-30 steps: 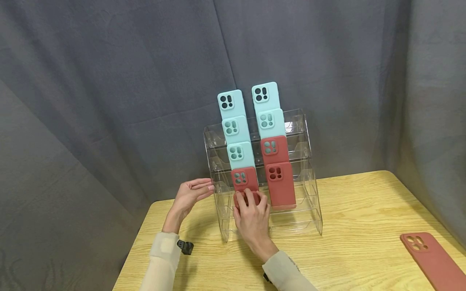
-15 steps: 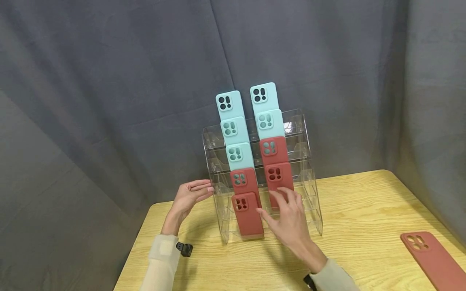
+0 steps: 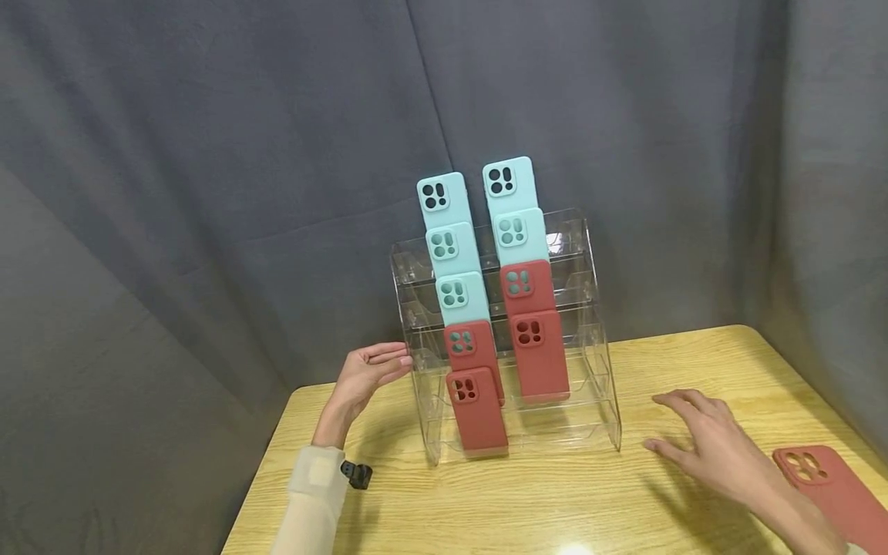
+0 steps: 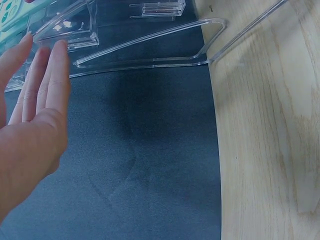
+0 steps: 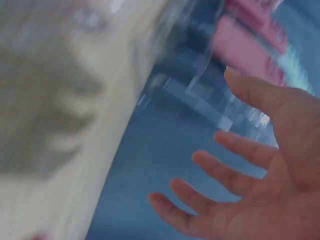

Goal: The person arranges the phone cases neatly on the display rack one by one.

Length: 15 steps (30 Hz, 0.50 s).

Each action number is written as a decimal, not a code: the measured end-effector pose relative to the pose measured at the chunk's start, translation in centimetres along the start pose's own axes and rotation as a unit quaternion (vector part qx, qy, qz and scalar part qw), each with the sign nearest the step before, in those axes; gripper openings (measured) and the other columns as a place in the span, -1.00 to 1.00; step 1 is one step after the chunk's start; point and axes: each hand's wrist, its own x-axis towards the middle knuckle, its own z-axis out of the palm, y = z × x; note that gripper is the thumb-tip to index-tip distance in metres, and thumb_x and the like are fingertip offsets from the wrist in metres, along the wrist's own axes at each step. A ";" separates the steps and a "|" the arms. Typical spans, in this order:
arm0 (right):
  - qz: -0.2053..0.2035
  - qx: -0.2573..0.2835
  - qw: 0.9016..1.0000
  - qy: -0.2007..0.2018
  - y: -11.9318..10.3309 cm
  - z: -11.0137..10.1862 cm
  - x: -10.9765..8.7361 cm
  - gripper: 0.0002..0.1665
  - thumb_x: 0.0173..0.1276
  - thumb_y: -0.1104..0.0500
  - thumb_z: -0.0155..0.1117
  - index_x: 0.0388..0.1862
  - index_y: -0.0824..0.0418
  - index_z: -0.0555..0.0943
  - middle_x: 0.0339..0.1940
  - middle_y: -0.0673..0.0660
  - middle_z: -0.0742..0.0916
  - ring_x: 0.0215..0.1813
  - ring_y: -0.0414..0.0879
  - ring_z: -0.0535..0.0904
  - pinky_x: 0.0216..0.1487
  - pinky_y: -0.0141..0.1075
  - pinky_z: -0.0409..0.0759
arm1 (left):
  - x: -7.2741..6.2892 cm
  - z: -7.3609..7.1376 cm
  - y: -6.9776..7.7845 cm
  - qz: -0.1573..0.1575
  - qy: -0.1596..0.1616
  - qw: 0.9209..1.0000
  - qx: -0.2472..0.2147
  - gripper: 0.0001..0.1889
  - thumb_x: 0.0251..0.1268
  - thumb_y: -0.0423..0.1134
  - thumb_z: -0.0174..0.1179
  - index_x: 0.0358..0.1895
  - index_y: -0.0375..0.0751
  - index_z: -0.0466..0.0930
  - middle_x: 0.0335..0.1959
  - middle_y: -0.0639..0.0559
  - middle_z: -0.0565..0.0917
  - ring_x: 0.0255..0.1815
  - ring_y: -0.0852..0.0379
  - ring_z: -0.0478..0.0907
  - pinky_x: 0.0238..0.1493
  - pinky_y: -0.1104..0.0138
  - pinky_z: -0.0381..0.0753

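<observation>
A clear acrylic tiered stand (image 3: 555, 432) holds two columns of phone cases. On its left side are pale blue cases (image 3: 459, 304) above a red case (image 3: 472, 347), with another red phone case (image 3: 479, 416) in the lowest tier. The right column has two pale blue cases over two red ones, the lower red case (image 3: 541, 366) in front. My left hand (image 3: 364, 379) stretches its fingers to the stand's left edge; the left wrist view shows the fingertips at the clear plastic. Over the table at the right, my right hand (image 3: 714, 443) is spread and holds nothing, near a loose red phone case (image 3: 835, 479).
The wooden table (image 3: 555, 501) runs under the stand. A dark grey curtain (image 3: 277, 154) hangs close behind the stand and along the sides. The right wrist view is blurred.
My right hand has let go of the red phone case in the lowest left tier and moved right, toward the loose case. The left hand stays at the stand's edge.
</observation>
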 end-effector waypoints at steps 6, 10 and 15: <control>0.028 -0.053 0.998 0.007 7.1 -2.2 -2.7 -0.25 0.07 0.08 0.70 0.15 0.44 0.62 0.08 0.56 0.68 0.04 0.58 0.60 0.09 0.35 0.39 | 0.2 0.1 0.0 0.007 -0.002 1.000 -0.004 -0.50 0.43 -0.48 0.30 0.39 -0.47 0.50 0.22 -0.25 0.74 0.01 0.16 0.82 0.24 0.20 0.75; 0.060 -0.095 0.993 -0.041 10.2 -3.2 -4.2 -0.27 0.02 0.10 0.72 0.07 0.49 0.64 0.01 0.61 0.69 -0.13 0.49 0.67 -0.02 0.34 0.54 | 0.1 0.2 0.0 0.000 0.000 1.000 -0.002 -0.49 0.41 -0.47 0.33 0.38 -0.47 0.52 0.15 -0.15 0.79 0.00 0.17 0.82 0.23 0.21 0.75; 0.074 -0.091 0.989 -0.092 12.0 -3.4 -5.2 -0.29 0.00 0.11 0.73 0.02 0.54 0.66 -0.10 0.54 0.75 -0.30 0.20 0.74 -0.30 0.13 0.72 | 0.1 0.0 -0.1 0.002 -0.002 1.000 -0.002 -0.49 0.40 -0.46 0.33 0.39 -0.46 0.52 0.16 -0.15 0.78 0.01 0.18 0.82 0.22 0.22 0.76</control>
